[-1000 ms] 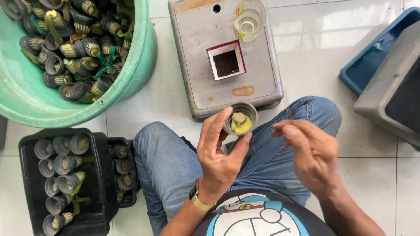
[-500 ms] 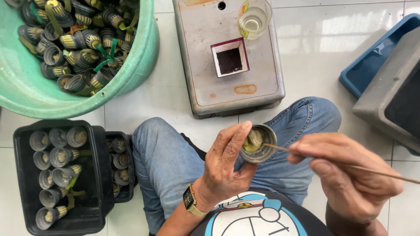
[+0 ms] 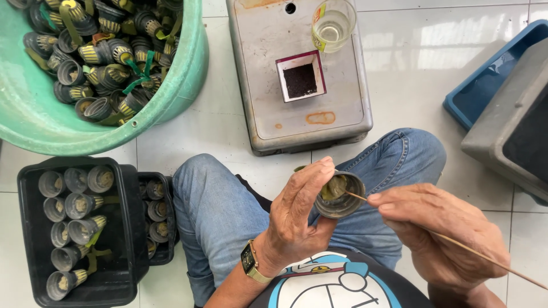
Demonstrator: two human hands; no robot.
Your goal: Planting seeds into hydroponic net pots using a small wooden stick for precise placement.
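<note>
- Since half a second ago, little has shifted: the left hand (image 3: 297, 219) still grips the small grey cup (image 3: 340, 195) over the lap, and the thin stick (image 3: 456, 244) still reaches into its mouth.
- Left fingers (image 3: 311, 181) wrap around the cup's side, holding it tilted with its opening turned toward the right hand (image 3: 442, 234).
- Right fingers (image 3: 394, 201) are pinched narrow on the stick, whose tip touches the yellowish-green filling inside the cup; its long end runs off toward the lower right edge.
- On the tiled floor ahead of the knees sits a grey metal box (image 3: 302, 74), bearing a small square white-rimmed container of dark material (image 3: 301, 76) and a clear plastic cup (image 3: 334, 24) near its far corner.
- At upper left a green basin (image 3: 171, 105) is heaped with similar cups, some tied with green strips.
- A black tray (image 3: 120, 228) at lower left holds more cups in rows, just beside the left knee.
- Blue and grey bins (image 3: 502, 114) stand at the right.
</note>
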